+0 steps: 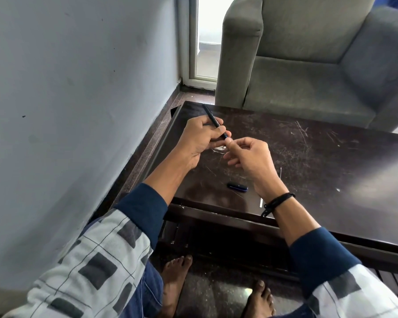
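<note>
**Fig.** A slim dark pen [213,120] is held above the tabletop [319,157], near its far left corner. The barrel is gripped in the curled fingers [217,139] of the left hand [199,137], with the back end tilted up and away. The lower end is pinched between thumb and forefinger of the right hand [250,157]. The pen is judged light, stiff and smooth, and therefore liable to slip or roll. Hold is best taken at mid-barrel, small end parts being worked by fingertips only. A short dark blue cap [237,187] is seen lying on the tabletop near the right wrist.
</note>
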A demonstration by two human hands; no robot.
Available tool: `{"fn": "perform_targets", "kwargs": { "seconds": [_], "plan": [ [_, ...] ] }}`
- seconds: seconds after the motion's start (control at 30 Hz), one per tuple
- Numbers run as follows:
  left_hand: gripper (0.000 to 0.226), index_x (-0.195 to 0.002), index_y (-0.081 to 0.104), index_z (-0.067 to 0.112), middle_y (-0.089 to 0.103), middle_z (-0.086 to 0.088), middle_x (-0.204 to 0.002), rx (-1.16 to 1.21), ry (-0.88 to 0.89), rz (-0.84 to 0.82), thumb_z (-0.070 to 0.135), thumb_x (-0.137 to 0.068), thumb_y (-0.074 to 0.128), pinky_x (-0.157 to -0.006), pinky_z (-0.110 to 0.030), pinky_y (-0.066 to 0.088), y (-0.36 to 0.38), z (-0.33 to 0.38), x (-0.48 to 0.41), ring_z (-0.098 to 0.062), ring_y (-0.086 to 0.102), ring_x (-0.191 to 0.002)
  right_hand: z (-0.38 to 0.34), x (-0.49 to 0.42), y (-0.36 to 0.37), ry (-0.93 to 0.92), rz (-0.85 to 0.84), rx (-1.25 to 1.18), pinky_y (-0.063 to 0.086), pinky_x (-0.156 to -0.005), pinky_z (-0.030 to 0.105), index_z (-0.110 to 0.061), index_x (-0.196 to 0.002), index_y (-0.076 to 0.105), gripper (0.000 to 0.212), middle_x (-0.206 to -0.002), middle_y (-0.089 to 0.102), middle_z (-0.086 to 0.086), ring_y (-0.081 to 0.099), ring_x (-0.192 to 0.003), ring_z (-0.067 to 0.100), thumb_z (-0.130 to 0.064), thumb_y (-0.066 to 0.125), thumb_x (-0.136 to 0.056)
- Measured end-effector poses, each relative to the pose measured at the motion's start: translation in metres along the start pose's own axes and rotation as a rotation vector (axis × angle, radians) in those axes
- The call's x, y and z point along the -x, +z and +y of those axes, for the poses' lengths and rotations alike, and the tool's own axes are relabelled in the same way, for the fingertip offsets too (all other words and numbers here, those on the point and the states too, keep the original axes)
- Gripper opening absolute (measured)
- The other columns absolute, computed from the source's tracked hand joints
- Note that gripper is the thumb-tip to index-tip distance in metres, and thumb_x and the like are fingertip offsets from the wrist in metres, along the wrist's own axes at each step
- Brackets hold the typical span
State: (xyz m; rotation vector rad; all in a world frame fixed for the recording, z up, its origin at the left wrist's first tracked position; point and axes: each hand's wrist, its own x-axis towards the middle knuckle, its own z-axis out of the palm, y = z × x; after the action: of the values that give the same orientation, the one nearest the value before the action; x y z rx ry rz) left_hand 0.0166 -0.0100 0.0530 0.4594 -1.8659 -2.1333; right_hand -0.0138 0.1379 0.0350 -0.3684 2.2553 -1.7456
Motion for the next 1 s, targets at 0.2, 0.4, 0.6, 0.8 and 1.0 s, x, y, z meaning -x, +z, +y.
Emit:
{"fn": "perform_targets", "kwargs": {
  "seconds": [0.2, 0.4, 0.6, 0.8, 1.0],
  "plan": [
    [0.018, -0.112, 0.062, -0.003, 0.074, -0.02, -0.096, 0.008, 0.002, -0.022, -0.002, -0.095, 0.063, -0.069, -0.028, 0.062, 0.0005, 0.0004, 0.0006, -0.018, 0.075, -0.083, -0.0008, -0.0002, 0.0004, 0.047, -0.04, -0.065, 0.051, -0.061, 0.021, -0.007, -0.089, 0.074, 0.035, -0.074, 0.076, 0.007, 0.065, -0.062, 0.012, -0.032, 0.056, -0.105],
    [0.017, -0.111, 0.063, -0.003, 0.074, -0.02, -0.095, -0.001, 0.002, -0.01, -0.002, -0.094, 0.063, -0.071, -0.029, 0.062, -0.0009, -0.0002, -0.0003, -0.02, 0.075, -0.085, 0.0013, -0.0004, 0.0025, -0.027, 0.024, 0.074, 0.058, -0.069, 0.033, -0.014, -0.092, 0.072, 0.029, -0.077, 0.078, 0.003, 0.069, -0.067, 0.012, -0.042, 0.068, -0.097],
    [0.017, -0.111, 0.063, -0.002, 0.073, -0.017, -0.094, 0.012, -0.008, -0.024, -0.004, -0.094, 0.062, -0.069, -0.027, 0.061, 0.0001, 0.0004, 0.0, -0.017, 0.075, -0.084, -0.0022, 0.0018, 0.0014, 0.061, -0.05, -0.078, 0.052, -0.065, 0.026, -0.004, -0.088, 0.072, 0.043, -0.076, 0.077, 0.013, 0.066, -0.062, 0.014, -0.036, 0.051, -0.107],
    [0.015, -0.11, 0.063, 0.0, 0.075, -0.019, -0.094, 0.003, -0.007, -0.012, -0.002, -0.095, 0.062, -0.069, -0.028, 0.061, -0.0025, 0.0005, -0.0013, -0.02, 0.076, -0.085, 0.0001, 0.0018, 0.0035, -0.06, 0.036, 0.177, 0.059, -0.071, 0.034, -0.019, -0.088, 0.072, 0.023, -0.074, 0.077, -0.002, 0.072, -0.069, 0.015, -0.041, 0.07, -0.095],
    [0.018, -0.114, 0.062, -0.002, 0.075, -0.017, -0.093, -0.002, -0.006, -0.056, -0.002, -0.096, 0.061, -0.077, -0.032, 0.062, -0.0029, 0.0014, -0.001, -0.023, 0.075, -0.09, -0.0038, 0.004, 0.0003, 0.064, -0.079, -0.089, 0.051, -0.06, 0.024, -0.004, -0.085, 0.071, 0.034, -0.068, 0.072, 0.008, 0.062, -0.057, 0.014, -0.028, 0.058, -0.105]
  ]
}}
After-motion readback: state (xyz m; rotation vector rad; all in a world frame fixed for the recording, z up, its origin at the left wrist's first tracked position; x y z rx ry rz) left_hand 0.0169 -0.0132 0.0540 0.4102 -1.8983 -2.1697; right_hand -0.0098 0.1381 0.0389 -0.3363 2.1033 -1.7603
